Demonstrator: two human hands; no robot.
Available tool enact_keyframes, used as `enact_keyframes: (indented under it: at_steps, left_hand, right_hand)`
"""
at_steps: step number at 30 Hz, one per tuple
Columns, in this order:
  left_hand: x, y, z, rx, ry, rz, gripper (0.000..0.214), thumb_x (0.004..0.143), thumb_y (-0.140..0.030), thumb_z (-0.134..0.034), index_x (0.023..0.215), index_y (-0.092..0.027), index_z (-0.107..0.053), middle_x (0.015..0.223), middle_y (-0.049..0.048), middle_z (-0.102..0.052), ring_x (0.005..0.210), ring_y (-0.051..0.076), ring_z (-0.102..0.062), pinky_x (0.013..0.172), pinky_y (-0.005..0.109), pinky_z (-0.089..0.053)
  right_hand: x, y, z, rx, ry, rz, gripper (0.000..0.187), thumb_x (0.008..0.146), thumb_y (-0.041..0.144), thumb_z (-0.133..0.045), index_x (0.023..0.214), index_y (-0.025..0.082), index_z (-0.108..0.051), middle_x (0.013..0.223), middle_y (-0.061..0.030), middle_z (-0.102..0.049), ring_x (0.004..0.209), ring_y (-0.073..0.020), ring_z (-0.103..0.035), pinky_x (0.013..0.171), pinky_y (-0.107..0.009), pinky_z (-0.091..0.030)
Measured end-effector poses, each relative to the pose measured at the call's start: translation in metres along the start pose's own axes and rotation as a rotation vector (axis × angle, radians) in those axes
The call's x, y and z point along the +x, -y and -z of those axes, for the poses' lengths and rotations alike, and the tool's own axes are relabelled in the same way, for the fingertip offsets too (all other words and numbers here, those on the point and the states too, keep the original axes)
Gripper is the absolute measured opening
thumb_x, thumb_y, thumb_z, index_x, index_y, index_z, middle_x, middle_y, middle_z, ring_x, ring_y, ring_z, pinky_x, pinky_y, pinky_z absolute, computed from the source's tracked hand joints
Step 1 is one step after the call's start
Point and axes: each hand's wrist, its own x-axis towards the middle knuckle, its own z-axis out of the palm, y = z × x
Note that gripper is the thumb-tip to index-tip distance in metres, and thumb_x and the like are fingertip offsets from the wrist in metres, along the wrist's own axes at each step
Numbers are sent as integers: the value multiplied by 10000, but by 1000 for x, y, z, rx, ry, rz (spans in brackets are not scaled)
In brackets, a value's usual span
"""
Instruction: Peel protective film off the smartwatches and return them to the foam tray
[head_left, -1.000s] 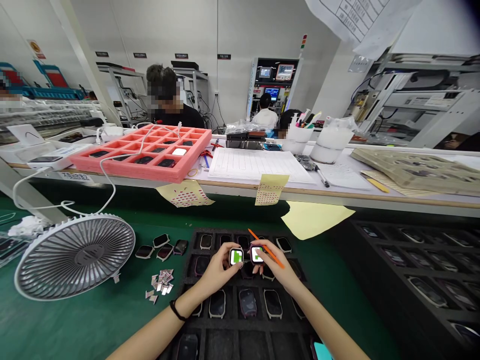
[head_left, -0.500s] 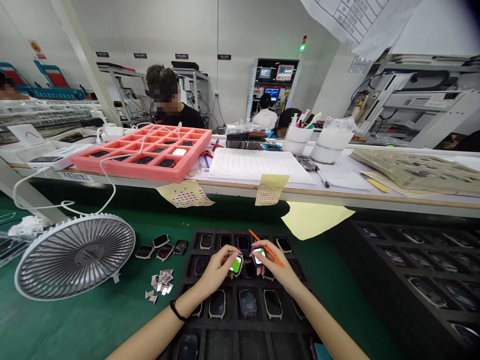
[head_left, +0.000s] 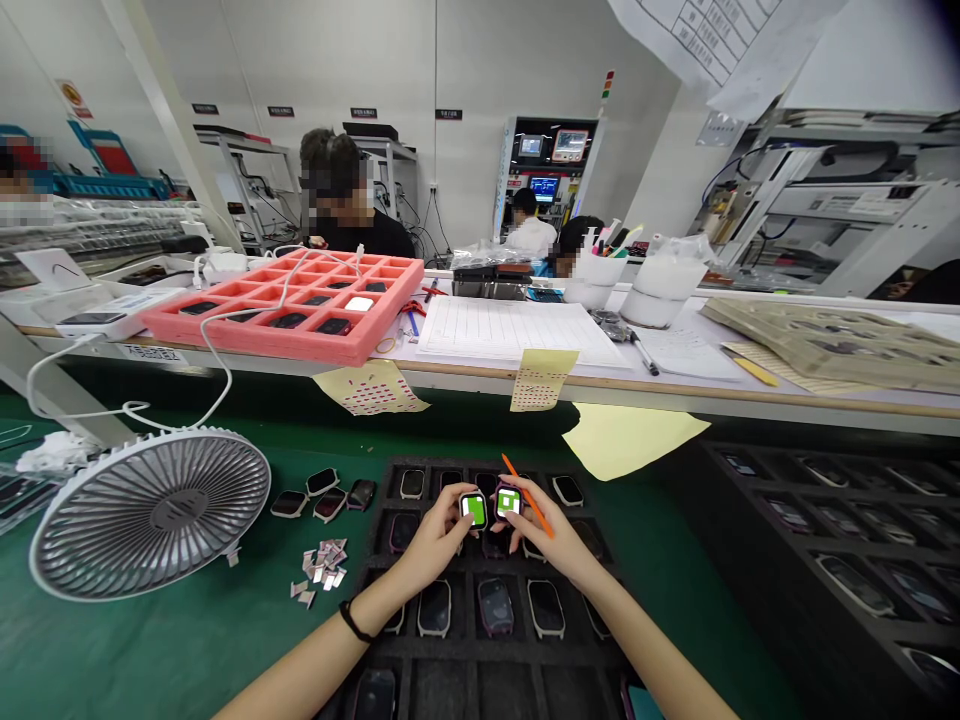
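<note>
My left hand (head_left: 435, 545) is closed on a small smartwatch body (head_left: 473, 509) whose screen glows green. My right hand (head_left: 551, 540) pinches a second smartwatch body (head_left: 508, 502), also lit green and white, and carries a thin orange stick (head_left: 527, 496) between its fingers. Both watches are held side by side just above a black foam tray (head_left: 465, 650) on the green mat. Several dark watch bodies lie in the tray's pockets under and around my hands.
A white desk fan (head_left: 150, 510) lies at the left with three loose watches (head_left: 322, 495) and small paper tabs (head_left: 321, 570) beside it. Another black tray (head_left: 840, 560) sits at the right. A shelf behind holds a pink tray (head_left: 292, 305), papers and cups. People work beyond it.
The left hand tilted its watch down half a second ago and has turned it face-up again. Both watches have drawn closer together and slightly higher over the tray.
</note>
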Motion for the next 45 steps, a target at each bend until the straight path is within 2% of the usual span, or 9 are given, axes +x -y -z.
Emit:
enact_keyframes:
  at_steps: [3, 7, 13, 18, 21, 25, 32, 38, 45]
  left_hand:
    - [2, 4, 0, 5, -10, -31, 389, 850, -340, -516, 1192, -182, -420, 1064, 82, -549, 819, 145, -563, 668, 244, -423]
    - [2, 3, 0, 38, -34, -33, 370, 831, -323, -543, 1155, -179, -436, 1011, 65, -549, 817, 146, -550, 659, 239, -418]
    - [-1, -5, -1, 17, -56, 3, 342, 826, -401, -553, 1073, -175, -483, 833, 9, -503, 707, 118, -502, 596, 213, -427]
    - [-2, -10, -1, 0, -36, 49, 379, 844, -514, -479, 983, -166, -538, 753, 2, -488, 653, 122, -486, 500, 193, -416]
    - [-2, -12, -1, 15, -40, 30, 392, 856, -529, -451, 939, -162, -564, 756, 9, -517, 646, 119, -496, 505, 191, -415]
    - [-2, -10, 0, 22, -43, 34, 379, 885, -501, -419, 1024, -180, -565, 815, 14, -552, 623, 105, -505, 529, 198, -410]
    - [0, -1, 0, -3, 5, 14, 477, 857, -461, -497, 1233, -176, -429, 874, 47, -568, 697, 135, -545, 544, 213, -381]
    - [1, 2, -2, 49, -2, -59, 415, 846, -319, -533, 1219, -177, -419, 1061, 94, -565, 819, 152, -573, 657, 241, -417]
    - [0, -2, -1, 116, -59, -62, 414, 797, -339, -610, 1150, -174, -472, 1048, 82, -563, 827, 155, -552, 599, 217, -401]
  right_hand:
    - [1, 0, -1, 16, 1, -6, 518, 828, 441, -573, 1275, 256, -386, 1055, -76, -497, 778, -180, -637, 623, -334, -571]
    - [1, 2, -1, 30, -19, -11, 481, 826, 489, -558, 1225, 248, -439, 1092, -91, -491, 769, -184, -648, 596, -327, -567]
    - [0, 5, -1, 10, -90, -70, 466, 820, 559, -526, 1114, 199, -503, 965, -72, -540, 559, -172, -658, 399, -238, -460]
    - [0, 8, -2, 17, -134, -59, 388, 806, 521, -576, 989, 182, -533, 745, 0, -552, 411, -125, -582, 384, -231, -431]
    - [0, 8, -1, 26, -134, -54, 367, 788, 499, -613, 948, 179, -533, 710, 18, -545, 378, -101, -541, 392, -237, -442]
    - [0, 7, -1, 5, -131, -35, 372, 786, 480, -626, 978, 179, -521, 754, 10, -551, 412, -100, -560, 410, -234, -448]
    - [1, 1, -1, -24, -43, 30, 476, 792, 400, -644, 1178, 220, -432, 936, -53, -545, 698, -185, -664, 487, -244, -493]
    - [2, 4, -1, 20, -63, 3, 430, 813, 483, -584, 1138, 226, -467, 977, -66, -529, 651, -170, -654, 472, -253, -492]
    - [1, 5, -1, -17, -108, 17, 397, 806, 468, -606, 1078, 199, -499, 928, -54, -560, 595, -157, -652, 462, -238, -464]
